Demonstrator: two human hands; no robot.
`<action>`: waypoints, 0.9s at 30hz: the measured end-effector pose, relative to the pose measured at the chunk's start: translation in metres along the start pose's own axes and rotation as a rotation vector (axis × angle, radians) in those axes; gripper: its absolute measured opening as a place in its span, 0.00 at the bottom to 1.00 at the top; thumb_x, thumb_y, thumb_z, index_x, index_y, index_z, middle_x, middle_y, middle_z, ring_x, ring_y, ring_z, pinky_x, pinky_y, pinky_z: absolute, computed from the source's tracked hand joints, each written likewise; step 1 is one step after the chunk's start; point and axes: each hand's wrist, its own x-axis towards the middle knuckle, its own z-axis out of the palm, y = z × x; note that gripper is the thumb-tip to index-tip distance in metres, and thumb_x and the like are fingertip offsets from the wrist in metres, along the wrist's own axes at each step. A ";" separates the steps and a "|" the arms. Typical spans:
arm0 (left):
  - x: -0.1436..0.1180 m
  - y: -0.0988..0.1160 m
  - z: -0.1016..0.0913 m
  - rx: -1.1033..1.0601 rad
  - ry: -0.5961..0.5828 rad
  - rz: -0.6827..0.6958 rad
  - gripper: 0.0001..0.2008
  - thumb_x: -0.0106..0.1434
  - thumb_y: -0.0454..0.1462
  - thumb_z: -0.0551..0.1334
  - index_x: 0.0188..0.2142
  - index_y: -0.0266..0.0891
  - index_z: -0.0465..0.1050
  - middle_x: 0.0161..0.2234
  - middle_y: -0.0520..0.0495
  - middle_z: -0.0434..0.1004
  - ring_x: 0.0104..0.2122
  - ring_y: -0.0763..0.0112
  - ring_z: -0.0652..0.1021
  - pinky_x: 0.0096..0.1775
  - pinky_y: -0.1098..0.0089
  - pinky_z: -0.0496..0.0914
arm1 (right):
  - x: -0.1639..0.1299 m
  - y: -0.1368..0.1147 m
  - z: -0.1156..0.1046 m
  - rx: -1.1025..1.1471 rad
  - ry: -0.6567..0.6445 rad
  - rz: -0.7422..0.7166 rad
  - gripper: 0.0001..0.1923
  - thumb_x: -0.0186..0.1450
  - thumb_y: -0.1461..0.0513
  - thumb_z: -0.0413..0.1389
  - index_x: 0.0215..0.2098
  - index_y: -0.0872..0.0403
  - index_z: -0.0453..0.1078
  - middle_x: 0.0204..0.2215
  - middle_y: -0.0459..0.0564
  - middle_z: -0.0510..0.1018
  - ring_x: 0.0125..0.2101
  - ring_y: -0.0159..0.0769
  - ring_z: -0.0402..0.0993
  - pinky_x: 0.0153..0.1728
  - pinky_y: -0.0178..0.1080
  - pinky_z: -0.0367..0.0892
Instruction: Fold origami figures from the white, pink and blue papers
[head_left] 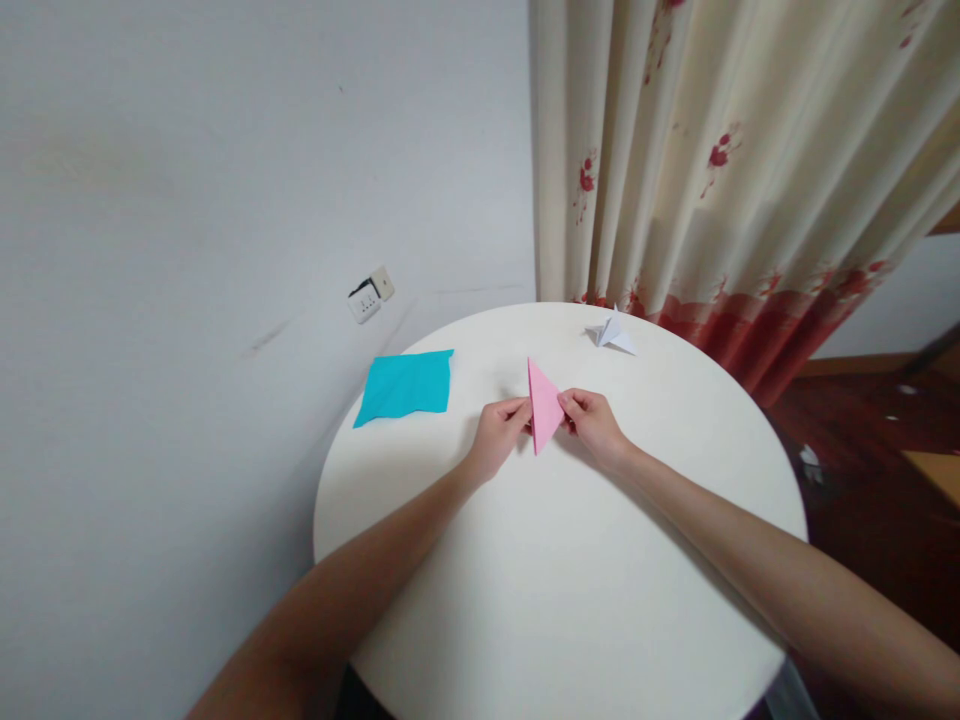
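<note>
From the head camera, looking forward and down, a round white table (555, 600) fills the lower middle of the view, and both bare arms reach in from the bottom edge to meet near its centre. The left hand (496, 435) and the right hand (592, 422) close from either side on a pink paper triangle (544, 405), a folded sheet with one sharp corner pointing away from the person and another pointing back toward them. The left hand's fingertips pinch the triangle's left edge and the right hand's fingers pinch its right edge, so both hands are closed on the paper with the fingers curled in; the triangle stands tilted up between them (whether its lower point touches the tabletop I cannot tell). Well to the left, near the table's far-left rim, a turquoise paper sheet (406, 385) lies flat and apart from the hands. At the far side of the table, beyond the right hand, sits a small white folded paper figure (613, 333). Behind the table hangs a cream curtain (720, 170) with red flower prints, and on the grey wall to the left a wall socket (370, 295) is mounted.
</note>
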 end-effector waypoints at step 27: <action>-0.007 0.004 -0.001 0.572 0.035 0.385 0.11 0.66 0.36 0.58 0.31 0.39 0.80 0.31 0.45 0.76 0.32 0.68 0.75 0.35 0.71 0.66 | -0.017 -0.014 0.018 -0.276 -0.046 -0.262 0.15 0.64 0.52 0.56 0.26 0.52 0.61 0.22 0.42 0.67 0.24 0.31 0.61 0.25 0.34 0.57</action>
